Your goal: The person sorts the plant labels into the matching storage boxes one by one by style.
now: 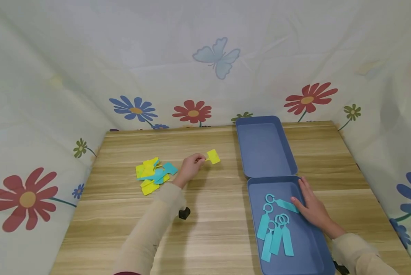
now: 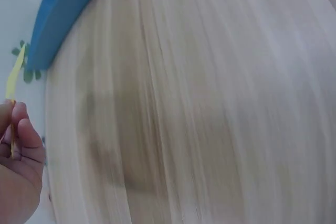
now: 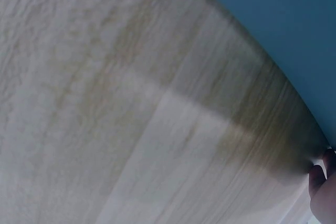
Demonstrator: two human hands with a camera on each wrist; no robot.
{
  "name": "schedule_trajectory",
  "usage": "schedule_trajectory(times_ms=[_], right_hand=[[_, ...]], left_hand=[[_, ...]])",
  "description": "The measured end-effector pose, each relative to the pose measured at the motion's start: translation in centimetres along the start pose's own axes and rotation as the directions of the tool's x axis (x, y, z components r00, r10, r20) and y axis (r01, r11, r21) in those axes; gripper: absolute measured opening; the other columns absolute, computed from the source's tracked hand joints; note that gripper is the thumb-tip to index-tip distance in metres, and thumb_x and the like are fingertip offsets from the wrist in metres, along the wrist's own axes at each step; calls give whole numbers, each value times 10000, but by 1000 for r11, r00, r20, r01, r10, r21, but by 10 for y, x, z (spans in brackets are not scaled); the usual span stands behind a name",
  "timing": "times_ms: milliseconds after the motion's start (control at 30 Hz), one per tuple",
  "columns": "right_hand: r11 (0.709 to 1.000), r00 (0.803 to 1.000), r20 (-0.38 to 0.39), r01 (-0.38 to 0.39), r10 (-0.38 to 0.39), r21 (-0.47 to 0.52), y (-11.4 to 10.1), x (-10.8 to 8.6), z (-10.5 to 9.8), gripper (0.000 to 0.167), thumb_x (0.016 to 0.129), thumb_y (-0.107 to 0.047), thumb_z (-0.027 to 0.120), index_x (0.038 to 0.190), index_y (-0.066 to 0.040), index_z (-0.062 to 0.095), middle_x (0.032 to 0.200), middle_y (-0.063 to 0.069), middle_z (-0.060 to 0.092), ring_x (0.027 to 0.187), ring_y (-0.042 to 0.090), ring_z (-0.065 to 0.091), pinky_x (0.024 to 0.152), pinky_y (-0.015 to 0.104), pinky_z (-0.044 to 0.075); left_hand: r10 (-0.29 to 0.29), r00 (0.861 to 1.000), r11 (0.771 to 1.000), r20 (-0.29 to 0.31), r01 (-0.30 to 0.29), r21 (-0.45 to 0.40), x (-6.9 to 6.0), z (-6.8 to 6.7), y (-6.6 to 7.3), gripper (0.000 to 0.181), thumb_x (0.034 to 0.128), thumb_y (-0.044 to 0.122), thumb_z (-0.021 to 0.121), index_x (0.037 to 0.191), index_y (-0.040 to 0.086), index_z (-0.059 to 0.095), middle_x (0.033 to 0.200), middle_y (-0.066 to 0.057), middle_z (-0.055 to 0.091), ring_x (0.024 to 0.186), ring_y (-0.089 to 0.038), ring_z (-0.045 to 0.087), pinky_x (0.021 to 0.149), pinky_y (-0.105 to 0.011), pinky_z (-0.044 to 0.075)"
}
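Note:
In the head view my left hand (image 1: 190,168) pinches a small yellow tag (image 1: 213,156) by its thin stem, above the middle of the table. The left wrist view shows the tag (image 2: 15,74) edge-on, rising from the fingertips. My right hand (image 1: 314,208) holds the right wall of the near blue tray (image 1: 308,244), thumb on the inner side and fingers along the outside. Several teal tags (image 1: 276,238) with ring-shaped hooks lie inside that tray. Left of my left hand is a loose pile of yellow tags (image 1: 150,187) and teal tags (image 1: 169,168).
A second blue tray (image 1: 265,147) stands behind the near one, against it, with nothing in it. The wood-grain table (image 1: 212,229) ends at a white cloth backdrop (image 1: 150,57) printed with flowers and a butterfly.

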State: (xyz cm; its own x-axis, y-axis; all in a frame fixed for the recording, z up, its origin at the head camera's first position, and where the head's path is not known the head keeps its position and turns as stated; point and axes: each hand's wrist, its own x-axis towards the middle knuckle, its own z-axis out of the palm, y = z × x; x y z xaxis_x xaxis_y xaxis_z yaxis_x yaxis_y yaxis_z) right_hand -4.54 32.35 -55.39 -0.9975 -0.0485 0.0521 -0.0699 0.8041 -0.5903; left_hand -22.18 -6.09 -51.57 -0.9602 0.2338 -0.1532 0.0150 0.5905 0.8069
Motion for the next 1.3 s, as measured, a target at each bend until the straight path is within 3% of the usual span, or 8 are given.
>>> schedule_trajectory(times_ms=[200, 367, 500, 700, 967, 1100, 1300], right_hand=[[1000, 1000, -4, 4, -4, 6, 0, 1, 1, 718, 871, -277, 529, 1407, -17, 128, 1477, 173, 68, 1286, 442, 195, 872, 638, 276], [1000, 1000, -8, 6, -6, 6, -2, 1, 1, 717, 869, -273, 534, 1404, -8, 135, 1477, 172, 69, 1293, 433, 187, 878, 635, 278], [1000, 1000, -6, 5, -5, 10, -3, 1, 0, 717, 869, -270, 533, 1403, -5, 134, 1472, 186, 77, 1285, 446, 194, 874, 642, 275], [1000, 1000, -8, 1, -1, 3, -3, 0, -1, 719, 868, -271, 534, 1404, -10, 133, 1468, 194, 88, 1272, 457, 212, 869, 642, 278], [1000, 1000, -7, -9, 9, -7, 0, -1, 1, 726, 867, -278, 534, 1410, -28, 123, 1476, 170, 76, 1264, 462, 227, 855, 648, 286], [1000, 1000, -8, -10, 10, -9, 0, -1, 1, 722, 869, -280, 531, 1410, -30, 123, 1476, 169, 76, 1263, 462, 227, 854, 650, 285], [1000, 1000, -11, -12, 12, -8, 0, 0, 0, 721, 869, -279, 533, 1410, -31, 126, 1477, 165, 76, 1270, 456, 220, 861, 648, 280]], left_hand=[[-8, 999, 993, 44, 14, -120, 5, 18, 18, 231, 913, 209, 473, 1054, 78, 602, 932, -114, 587, 693, -183, 528, 571, -219, 436], [-15, 991, 972, 136, 46, -230, 10, 34, 34, 264, 929, 161, 438, 1112, 21, 567, 1064, -209, 569, 850, -333, 552, 679, -348, 479], [-32, 985, 956, 170, 80, -283, 12, 46, 49, 257, 932, 133, 427, 1114, 17, 566, 1082, -221, 567, 823, -285, 548, 724, -416, 472], [-22, 990, 958, 140, 61, -279, 14, 67, 67, 227, 908, 99, 466, 1066, 5, 599, 1001, -206, 615, 652, -125, 518, 623, -301, 483], [-69, 994, 955, 89, 91, -281, 14, 97, 86, 163, 866, 78, 531, 951, -5, 643, 857, -158, 665, 551, -87, 528, 529, -206, 477], [-82, 995, 954, 64, 97, -284, 14, 107, 92, 157, 856, 97, 551, 922, -3, 652, 831, -156, 670, 509, -52, 504, 472, -140, 433], [-70, 996, 953, 53, 83, -292, 13, 118, 98, 179, 867, 106, 537, 931, -23, 644, 815, -153, 670, 506, -37, 501, 473, -133, 448]])
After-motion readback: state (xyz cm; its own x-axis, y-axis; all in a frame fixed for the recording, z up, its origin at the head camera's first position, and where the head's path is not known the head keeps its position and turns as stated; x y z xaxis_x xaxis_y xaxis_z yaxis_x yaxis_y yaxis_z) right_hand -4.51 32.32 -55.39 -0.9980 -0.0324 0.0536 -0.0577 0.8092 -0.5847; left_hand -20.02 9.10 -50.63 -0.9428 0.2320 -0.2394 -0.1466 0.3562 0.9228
